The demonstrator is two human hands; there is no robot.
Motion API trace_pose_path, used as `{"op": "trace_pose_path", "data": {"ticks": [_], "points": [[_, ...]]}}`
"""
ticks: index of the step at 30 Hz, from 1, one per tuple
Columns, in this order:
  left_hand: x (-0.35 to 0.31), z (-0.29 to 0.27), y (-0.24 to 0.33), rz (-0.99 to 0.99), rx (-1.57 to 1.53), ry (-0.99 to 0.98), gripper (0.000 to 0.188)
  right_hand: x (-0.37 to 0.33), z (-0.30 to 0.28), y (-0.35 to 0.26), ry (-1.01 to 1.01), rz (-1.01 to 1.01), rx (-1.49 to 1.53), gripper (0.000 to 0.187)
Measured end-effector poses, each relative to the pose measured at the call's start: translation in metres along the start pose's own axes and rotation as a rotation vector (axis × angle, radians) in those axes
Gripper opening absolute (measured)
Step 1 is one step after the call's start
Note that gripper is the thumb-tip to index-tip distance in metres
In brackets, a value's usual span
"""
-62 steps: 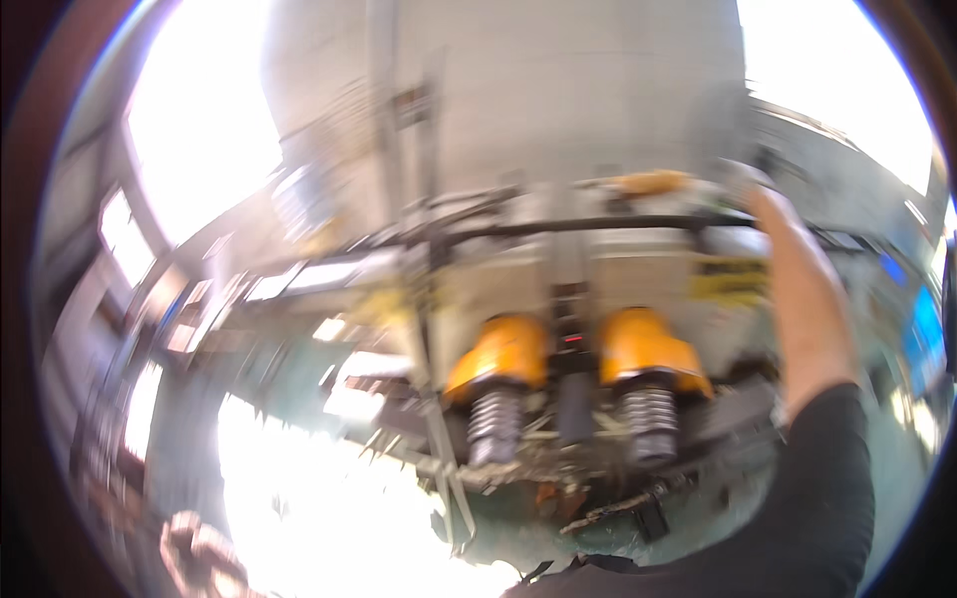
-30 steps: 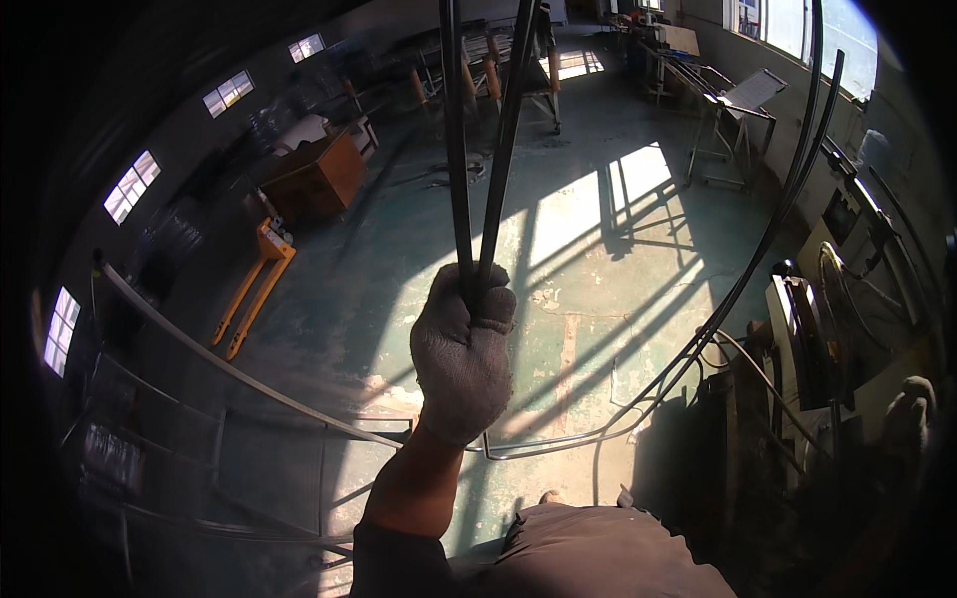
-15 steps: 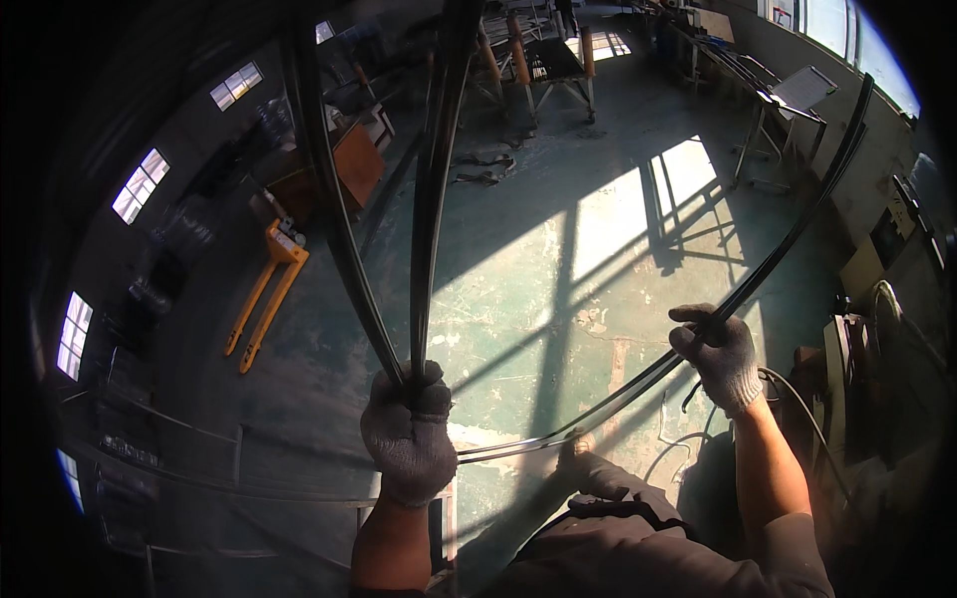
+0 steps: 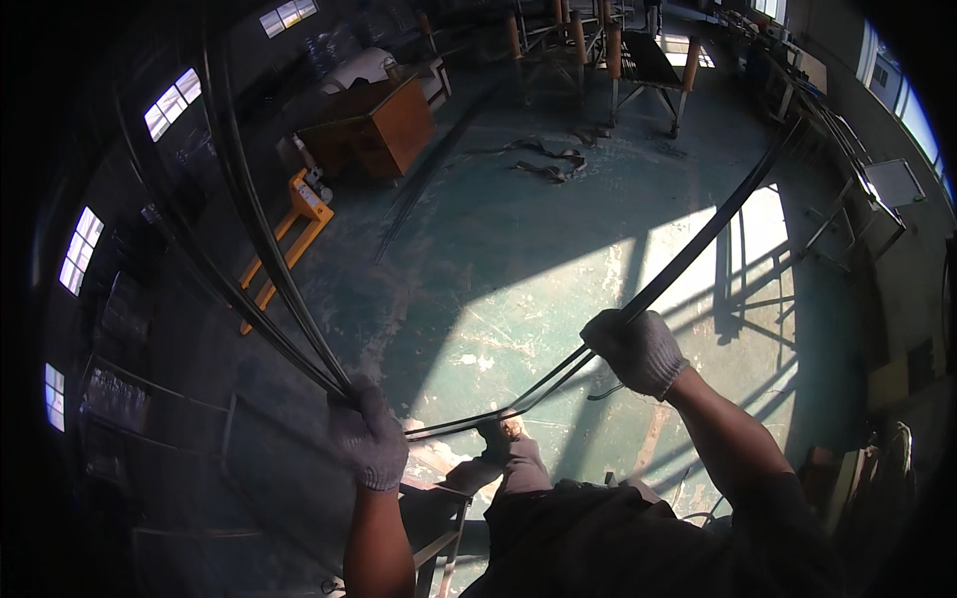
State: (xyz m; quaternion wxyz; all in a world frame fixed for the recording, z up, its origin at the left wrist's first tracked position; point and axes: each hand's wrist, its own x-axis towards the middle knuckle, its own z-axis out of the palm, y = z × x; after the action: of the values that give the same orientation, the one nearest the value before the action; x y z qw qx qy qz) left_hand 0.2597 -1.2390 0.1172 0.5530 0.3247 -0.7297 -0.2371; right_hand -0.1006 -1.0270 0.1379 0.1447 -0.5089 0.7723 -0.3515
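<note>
Two long, thin, dark strips [image 4: 688, 251], metal or plastic I cannot tell, run through both my hands and bow low between them. My left hand [image 4: 371, 439], in a grey knit glove, is closed round them at the lower left. From it the strips spread apart and rise to the upper left, over the floor. My right hand [image 4: 638, 351], gloved the same way, wraps round the strips farther right, and they lie close together as they slant up to the upper right. The far ends fade into shadow or lie outside the view.
A yellow pallet jack [image 4: 311, 199] stands at the left, by a brown desk [image 4: 399, 125]. Dark straps [image 4: 548, 164] lie on the green floor. A metal frame [image 4: 454, 548] stands by my legs. A black-topped rack [image 4: 648, 62] stands farther off, and a bench [image 4: 847, 149] lines the right wall.
The view has turned, so the room sits farther right. The strips above my left hand now lean left. My right hand has shifted inward, its formerly raised finger now closed round the strips.
</note>
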Motion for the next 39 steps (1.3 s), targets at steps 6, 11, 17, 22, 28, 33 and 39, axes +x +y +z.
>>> {"op": "trace_pose_path", "data": {"ticks": [6, 11, 17, 22, 28, 33, 39], "points": [[0.129, 0.092, -0.149, -0.347, -0.165, -0.167, 0.014, 0.183, 0.094, 0.039, -0.021, -0.154, -0.508, 0.015], [0.255, 0.153, -0.228, -0.336, 0.005, -0.387, 0.020, 0.322, 0.122, 0.069, -0.019, 0.063, -0.513, 0.031], [0.354, 0.265, -0.344, -0.366, 0.078, -0.354, 0.025, 0.517, 0.163, 0.142, 0.012, 0.108, -0.439, 0.035], [0.422, 0.383, -0.452, -0.546, 0.307, -0.331, 0.025, 0.699, 0.179, 0.190, -0.036, 0.148, -0.391, 0.040], [0.515, 0.473, -0.543, -0.512, 0.166, -0.157, 0.022, 0.899, 0.172, 0.200, -0.101, 0.032, -0.417, 0.037], [0.612, 0.519, -0.611, -0.677, 0.287, -0.181, 0.019, 1.054, 0.224, 0.216, -0.104, 0.046, -0.303, 0.036], [0.698, 0.580, -0.745, -0.758, 0.227, -0.089, 0.020, 1.218, 0.306, 0.245, -0.218, 0.027, -0.440, 0.033]]}}
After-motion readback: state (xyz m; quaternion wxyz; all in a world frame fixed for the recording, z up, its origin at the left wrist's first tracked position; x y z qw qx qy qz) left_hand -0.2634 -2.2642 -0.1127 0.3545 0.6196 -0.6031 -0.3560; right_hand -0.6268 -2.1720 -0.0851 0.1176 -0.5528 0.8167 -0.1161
